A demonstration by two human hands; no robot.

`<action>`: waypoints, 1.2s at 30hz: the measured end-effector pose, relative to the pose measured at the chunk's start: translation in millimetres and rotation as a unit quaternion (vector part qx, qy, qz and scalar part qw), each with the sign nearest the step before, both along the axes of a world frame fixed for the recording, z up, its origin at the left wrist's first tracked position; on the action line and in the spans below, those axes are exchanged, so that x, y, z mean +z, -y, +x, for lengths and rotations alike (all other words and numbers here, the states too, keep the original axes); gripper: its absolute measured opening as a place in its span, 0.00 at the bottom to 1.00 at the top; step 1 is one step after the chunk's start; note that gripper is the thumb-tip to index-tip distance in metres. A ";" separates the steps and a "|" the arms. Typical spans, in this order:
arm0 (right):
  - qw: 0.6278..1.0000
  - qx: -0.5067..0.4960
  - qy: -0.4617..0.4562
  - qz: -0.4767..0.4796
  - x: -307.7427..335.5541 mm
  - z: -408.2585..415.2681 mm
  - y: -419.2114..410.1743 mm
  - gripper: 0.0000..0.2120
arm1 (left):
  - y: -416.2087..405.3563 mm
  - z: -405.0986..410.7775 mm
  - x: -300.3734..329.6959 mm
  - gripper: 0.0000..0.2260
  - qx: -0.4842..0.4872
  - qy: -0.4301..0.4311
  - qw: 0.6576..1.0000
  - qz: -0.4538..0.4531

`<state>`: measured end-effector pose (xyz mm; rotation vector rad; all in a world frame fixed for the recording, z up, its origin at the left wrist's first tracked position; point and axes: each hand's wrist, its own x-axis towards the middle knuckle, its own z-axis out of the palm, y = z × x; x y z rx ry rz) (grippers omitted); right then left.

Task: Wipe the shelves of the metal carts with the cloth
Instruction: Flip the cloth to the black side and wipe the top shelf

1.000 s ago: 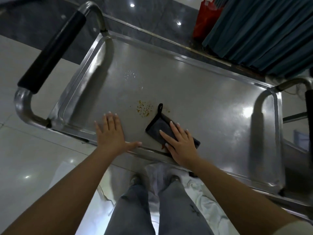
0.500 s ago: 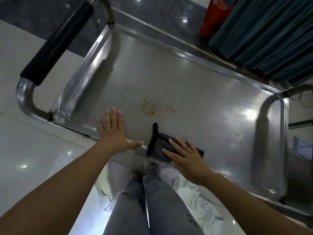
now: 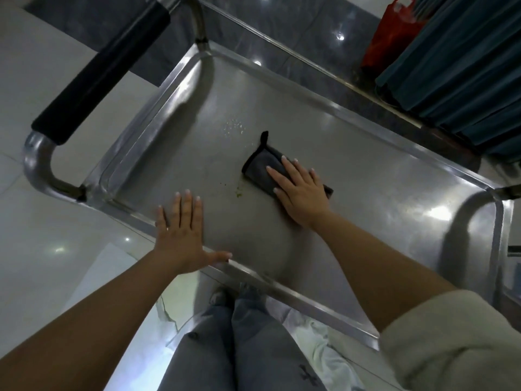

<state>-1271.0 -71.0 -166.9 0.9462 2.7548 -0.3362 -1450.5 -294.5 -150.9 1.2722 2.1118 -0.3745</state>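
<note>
I take the cart's top shelf as my landmark. At its left end I see the black-sleeved handle on a bent steel tube. On the shelf's near rim, left of middle, my left hand lies flat, fingers straight and slightly spread, thumb out along the rim, holding nothing. Right of it and farther in, near the middle of the shelf, the cloth lies under my right hand, whose straight fingers press down on it. The cloth is dark grey, folded into a small pad with a black edge and a loop sticking up at its far corner. Greenish crumbs lie just beside its near-left edge.
</note>
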 end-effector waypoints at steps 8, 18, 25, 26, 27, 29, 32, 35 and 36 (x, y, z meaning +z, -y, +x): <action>0.997 -0.078 -0.025 -0.014 1.9 -48.5 -101.5 0.23 | -0.4 0.8 -4.4 0.60 0.013 -0.002 1.000 -0.010; 0.995 -0.082 -0.054 -0.007 5.2 -25.2 -14.7 0.23 | -0.6 -0.6 -2.7 0.60 0.007 -0.007 1.000 -0.010; 0.996 -0.033 -0.082 -0.003 10.9 50.2 102.7 0.21 | -0.4 -7.9 1.9 0.56 -0.026 0.016 1.000 -0.007; 0.996 -0.033 -0.084 -0.001 11.5 61.0 114.5 0.21 | 1.2 -11.5 3.1 0.55 -0.038 0.021 0.999 -0.005; 0.996 -0.033 -0.086 0.000 11.6 71.7 126.4 0.20 | 2.6 -16.3 4.2 0.53 -0.051 0.026 0.998 -0.001; 0.996 -0.040 -0.081 0.000 10.6 90.5 151.7 0.21 | 3.7 -28.4 6.6 0.49 -0.084 0.030 0.996 0.003; 0.996 -0.065 -0.055 0.014 7.6 98.9 183.3 0.22 | -0.8 -40.0 11.0 0.47 -0.125 0.042 0.991 -0.030; 0.996 -0.076 -0.042 0.019 7.9 75.0 192.6 0.21 | 0.3 -39.5 11.4 0.46 -0.147 0.033 0.988 -0.026; 0.997 -0.069 -0.041 0.017 8.4 62.4 191.6 0.21 | 2.5 -39.4 9.8 0.46 -0.151 0.026 0.988 -0.014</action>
